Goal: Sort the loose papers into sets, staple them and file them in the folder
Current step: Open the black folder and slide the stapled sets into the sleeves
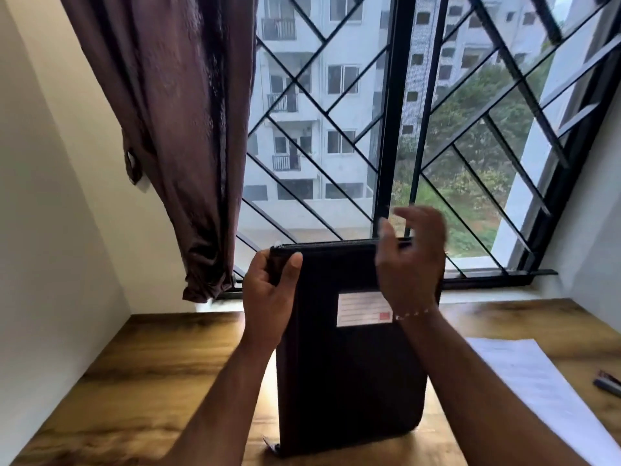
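A black zip folder [349, 381] stands upright on its lower edge on the wooden bench [151, 381], its front turned toward the person. The left hand [268, 297] grasps the top left corner, thumb pressed on the front face and fingers wrapped behind the edge. The right hand [410, 260] is blurred at the top right corner, in front of the zip [336, 244] that runs along the upper edge. Its thumb and fingers are loosely curved and spread apart, with nothing seen between them. A thin beaded bracelet [413, 313] circles that wrist.

On the folder's front sits a pale rectangular label [364, 309] with ruled reddish lines and a small red square in its lower right corner. Any writing on it is too soft to read, and I see no brand mark.

White papers [537, 381] lie flat on the bench to the right of the folder, faint print on them illegible. Beyond them, at the right edge, lie two dark slim items [607, 383], only partly in view. A brown curtain [174, 129] hangs at the left of a window with a black diagonal grille [336, 112], with an apartment block outside.
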